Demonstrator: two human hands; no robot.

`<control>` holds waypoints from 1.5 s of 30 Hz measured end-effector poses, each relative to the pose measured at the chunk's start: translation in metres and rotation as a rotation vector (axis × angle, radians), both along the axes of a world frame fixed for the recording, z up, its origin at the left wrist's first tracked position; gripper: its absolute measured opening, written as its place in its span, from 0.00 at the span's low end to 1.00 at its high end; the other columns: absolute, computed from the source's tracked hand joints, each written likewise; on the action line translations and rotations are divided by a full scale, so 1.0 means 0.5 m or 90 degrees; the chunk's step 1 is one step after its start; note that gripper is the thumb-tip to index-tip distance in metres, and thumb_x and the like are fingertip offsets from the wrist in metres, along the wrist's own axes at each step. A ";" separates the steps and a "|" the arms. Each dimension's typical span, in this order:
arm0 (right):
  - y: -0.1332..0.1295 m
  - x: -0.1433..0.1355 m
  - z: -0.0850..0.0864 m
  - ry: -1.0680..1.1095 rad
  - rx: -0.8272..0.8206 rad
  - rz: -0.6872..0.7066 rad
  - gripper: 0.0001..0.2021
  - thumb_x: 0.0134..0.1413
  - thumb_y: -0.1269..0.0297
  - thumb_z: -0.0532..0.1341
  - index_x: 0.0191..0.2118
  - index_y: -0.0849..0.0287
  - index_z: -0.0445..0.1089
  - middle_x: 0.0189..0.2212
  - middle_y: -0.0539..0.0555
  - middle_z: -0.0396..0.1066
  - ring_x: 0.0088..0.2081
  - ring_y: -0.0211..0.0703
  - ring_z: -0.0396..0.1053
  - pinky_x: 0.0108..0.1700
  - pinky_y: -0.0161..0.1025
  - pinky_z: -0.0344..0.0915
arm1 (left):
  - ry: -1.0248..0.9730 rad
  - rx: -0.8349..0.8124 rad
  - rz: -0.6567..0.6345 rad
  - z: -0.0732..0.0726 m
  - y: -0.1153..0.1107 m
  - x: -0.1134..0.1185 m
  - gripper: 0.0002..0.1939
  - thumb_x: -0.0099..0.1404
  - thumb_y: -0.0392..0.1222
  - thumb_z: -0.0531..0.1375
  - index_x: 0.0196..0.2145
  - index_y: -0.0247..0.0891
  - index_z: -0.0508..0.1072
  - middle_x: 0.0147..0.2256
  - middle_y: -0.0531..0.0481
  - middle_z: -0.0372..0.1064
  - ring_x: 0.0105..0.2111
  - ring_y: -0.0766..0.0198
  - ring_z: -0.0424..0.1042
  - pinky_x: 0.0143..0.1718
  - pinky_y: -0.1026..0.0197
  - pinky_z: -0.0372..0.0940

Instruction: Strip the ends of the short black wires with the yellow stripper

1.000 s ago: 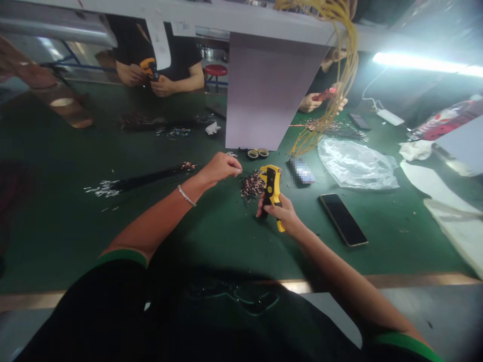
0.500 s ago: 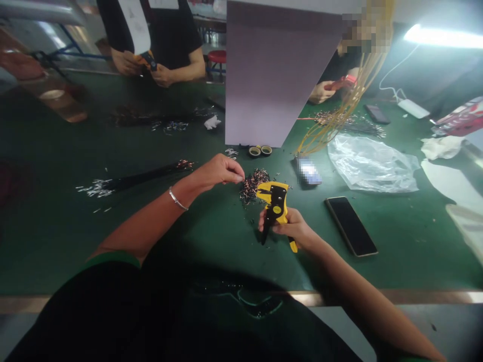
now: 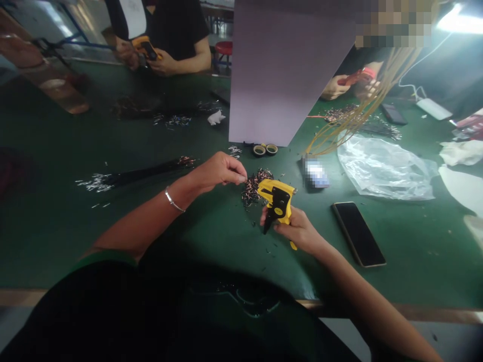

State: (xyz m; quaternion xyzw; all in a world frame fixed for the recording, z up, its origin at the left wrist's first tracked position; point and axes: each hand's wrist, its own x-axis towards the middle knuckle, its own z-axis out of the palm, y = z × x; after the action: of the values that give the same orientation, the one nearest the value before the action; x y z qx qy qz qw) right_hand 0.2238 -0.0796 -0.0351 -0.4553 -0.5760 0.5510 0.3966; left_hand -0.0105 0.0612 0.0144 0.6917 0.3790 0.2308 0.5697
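My right hand (image 3: 298,229) is wrapped round a yellow and black wire stripper (image 3: 279,206), its jaws pointing left. Close to those jaws, my left hand (image 3: 224,171) has thumb and forefinger pinched together. Whatever the pinch holds is too small to make out. Below and beside the fingertips is a heap of short black and copper-coloured wire scraps (image 3: 252,188), partly hidden by the stripper. To the left lies a bundle of black wires (image 3: 145,173) with bare, silvery ends at the left and coppery ends at the right.
A pale upright panel (image 3: 283,75) rises behind two tape rolls (image 3: 259,150). On the right are a phone (image 3: 359,234), a clear plastic bag (image 3: 388,171) and hanging yellow wires (image 3: 362,108). Across the green table, one person's hands hold an orange tool (image 3: 145,48), another's a red tool (image 3: 356,77).
The view has shifted slightly, so things on the right appear farther right. The wire stripper has tilted a little in my right hand. My left hand keeps its pinch.
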 end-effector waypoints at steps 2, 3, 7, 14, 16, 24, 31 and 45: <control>-0.001 -0.002 -0.003 -0.004 0.002 0.002 0.14 0.44 0.72 0.61 0.40 0.58 0.73 0.34 0.54 0.76 0.38 0.48 0.75 0.43 0.48 0.73 | -0.002 0.004 0.004 0.002 0.001 -0.002 0.05 0.48 0.37 0.65 0.26 0.36 0.79 0.21 0.50 0.70 0.22 0.70 0.64 0.21 0.65 0.52; -0.002 -0.003 -0.004 -0.002 0.001 0.000 0.14 0.44 0.72 0.61 0.40 0.58 0.73 0.34 0.54 0.76 0.37 0.47 0.75 0.43 0.47 0.73 | -0.003 0.006 0.007 0.004 0.002 -0.003 0.04 0.48 0.37 0.65 0.25 0.35 0.79 0.20 0.50 0.70 0.22 0.70 0.64 0.21 0.65 0.52; -0.001 -0.004 -0.002 0.002 -0.009 -0.004 0.15 0.43 0.72 0.61 0.42 0.58 0.73 0.34 0.54 0.76 0.37 0.47 0.75 0.42 0.47 0.72 | -0.007 0.008 0.012 0.011 0.003 -0.005 0.04 0.48 0.37 0.65 0.25 0.35 0.79 0.20 0.51 0.69 0.21 0.70 0.63 0.21 0.65 0.51; -0.004 -0.009 0.008 -0.013 -0.006 0.013 0.15 0.43 0.71 0.61 0.41 0.59 0.72 0.35 0.54 0.77 0.38 0.47 0.74 0.43 0.45 0.70 | -0.003 -0.017 0.003 0.013 -0.006 0.006 0.04 0.49 0.35 0.64 0.25 0.33 0.78 0.19 0.52 0.68 0.19 0.72 0.60 0.20 0.67 0.49; -0.005 -0.011 0.010 -0.012 -0.005 0.020 0.15 0.42 0.71 0.60 0.41 0.59 0.72 0.35 0.54 0.77 0.38 0.47 0.73 0.43 0.45 0.70 | -0.008 -0.019 -0.003 0.011 -0.007 0.008 0.04 0.49 0.35 0.64 0.25 0.33 0.78 0.19 0.52 0.68 0.19 0.72 0.60 0.20 0.67 0.49; 0.002 -0.012 0.017 0.029 -0.054 0.045 0.17 0.40 0.73 0.61 0.41 0.60 0.72 0.36 0.56 0.78 0.39 0.49 0.74 0.44 0.46 0.70 | -0.030 -0.072 -0.014 0.008 -0.005 0.007 0.02 0.47 0.32 0.64 0.23 0.32 0.77 0.17 0.53 0.67 0.18 0.74 0.58 0.20 0.66 0.47; 0.004 -0.013 0.014 0.058 -0.095 0.034 0.17 0.39 0.73 0.62 0.40 0.59 0.73 0.34 0.56 0.78 0.39 0.49 0.75 0.44 0.45 0.70 | -0.043 -0.083 -0.015 0.004 -0.008 0.010 0.02 0.47 0.31 0.64 0.22 0.32 0.77 0.17 0.52 0.67 0.17 0.74 0.58 0.19 0.65 0.47; 0.008 -0.013 0.003 0.071 -0.101 0.040 0.15 0.41 0.71 0.65 0.40 0.59 0.72 0.29 0.53 0.75 0.33 0.46 0.72 0.39 0.45 0.69 | -0.034 -0.073 -0.033 -0.001 0.002 0.007 0.03 0.48 0.28 0.63 0.22 0.32 0.77 0.16 0.52 0.66 0.17 0.75 0.57 0.19 0.66 0.46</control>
State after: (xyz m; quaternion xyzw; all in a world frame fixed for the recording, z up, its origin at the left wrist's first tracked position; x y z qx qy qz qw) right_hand 0.2171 -0.0755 -0.0338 -0.4358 -0.5213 0.6315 0.3735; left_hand -0.0068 0.0622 0.0139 0.6613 0.3584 0.2125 0.6238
